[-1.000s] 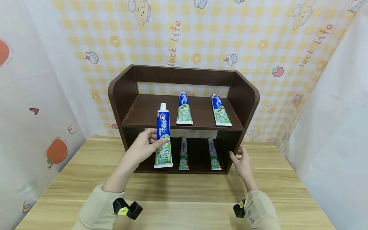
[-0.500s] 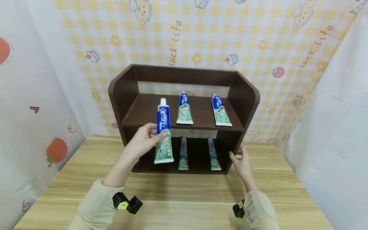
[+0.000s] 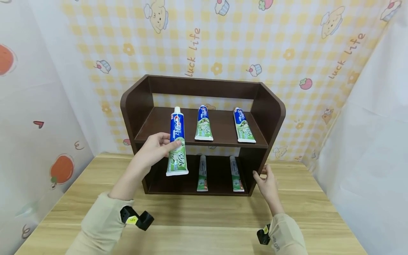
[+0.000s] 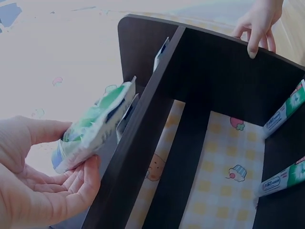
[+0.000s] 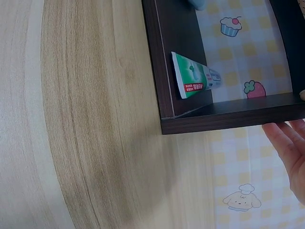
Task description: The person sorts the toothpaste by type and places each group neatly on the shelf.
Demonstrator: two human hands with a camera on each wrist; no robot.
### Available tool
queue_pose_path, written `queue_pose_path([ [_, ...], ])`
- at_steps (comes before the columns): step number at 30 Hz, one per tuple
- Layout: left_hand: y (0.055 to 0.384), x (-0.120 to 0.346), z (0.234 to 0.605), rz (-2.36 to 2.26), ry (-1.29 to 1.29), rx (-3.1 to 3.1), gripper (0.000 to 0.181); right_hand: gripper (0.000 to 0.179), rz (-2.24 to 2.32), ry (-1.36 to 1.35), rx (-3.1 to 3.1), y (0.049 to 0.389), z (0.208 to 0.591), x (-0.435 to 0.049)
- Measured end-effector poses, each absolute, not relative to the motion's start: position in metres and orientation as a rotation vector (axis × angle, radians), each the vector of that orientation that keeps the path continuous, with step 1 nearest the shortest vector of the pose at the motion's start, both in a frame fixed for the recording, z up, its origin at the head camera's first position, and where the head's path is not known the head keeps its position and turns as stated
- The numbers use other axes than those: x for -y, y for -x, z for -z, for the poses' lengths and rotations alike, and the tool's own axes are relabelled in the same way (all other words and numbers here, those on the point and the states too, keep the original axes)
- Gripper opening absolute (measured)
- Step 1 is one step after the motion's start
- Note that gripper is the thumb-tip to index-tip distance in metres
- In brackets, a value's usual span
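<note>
My left hand pinches a blue and green toothpaste tube between thumb and fingers, its white cap upward and its flat end down. The tube is in front of the left part of a dark brown two-tier shelf, overlapping the upper board's front edge. In the left wrist view the hand holds the tube beside that board. My right hand grips the shelf's right side panel low down, thumb on one face and fingers on the outer face; in the right wrist view its fingers touch the panel.
Two matching tubes, one central and one at the right, lie on the upper tier. Below them are two slimmer grey and green tubes. The shelf stands on a wooden table against a patterned cloth.
The left hand has lifted the toothpaste tube, bringing it up against the upper tier's level and slightly left. The right hand keeps its grip on the side panel. The head view has shifted slightly.
</note>
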State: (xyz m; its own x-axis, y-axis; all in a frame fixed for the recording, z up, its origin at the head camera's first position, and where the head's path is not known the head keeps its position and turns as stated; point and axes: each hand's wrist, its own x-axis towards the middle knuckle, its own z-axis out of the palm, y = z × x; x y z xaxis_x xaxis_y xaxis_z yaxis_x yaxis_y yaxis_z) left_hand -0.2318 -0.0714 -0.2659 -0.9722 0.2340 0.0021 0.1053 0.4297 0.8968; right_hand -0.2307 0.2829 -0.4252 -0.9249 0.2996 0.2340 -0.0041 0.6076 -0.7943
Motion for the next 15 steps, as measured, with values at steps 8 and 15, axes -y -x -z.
queue_pose_path([
  [8,0.242,0.077,0.250,-1.587,-0.237,-2.543,0.056,0.020,-1.240,0.237,2.500,0.230,0.425,-0.283],
  [15,0.253,0.081,0.240,-1.564,-0.185,-2.541,0.058,0.021,-1.244,0.227,2.497,0.229,0.425,-0.283],
])
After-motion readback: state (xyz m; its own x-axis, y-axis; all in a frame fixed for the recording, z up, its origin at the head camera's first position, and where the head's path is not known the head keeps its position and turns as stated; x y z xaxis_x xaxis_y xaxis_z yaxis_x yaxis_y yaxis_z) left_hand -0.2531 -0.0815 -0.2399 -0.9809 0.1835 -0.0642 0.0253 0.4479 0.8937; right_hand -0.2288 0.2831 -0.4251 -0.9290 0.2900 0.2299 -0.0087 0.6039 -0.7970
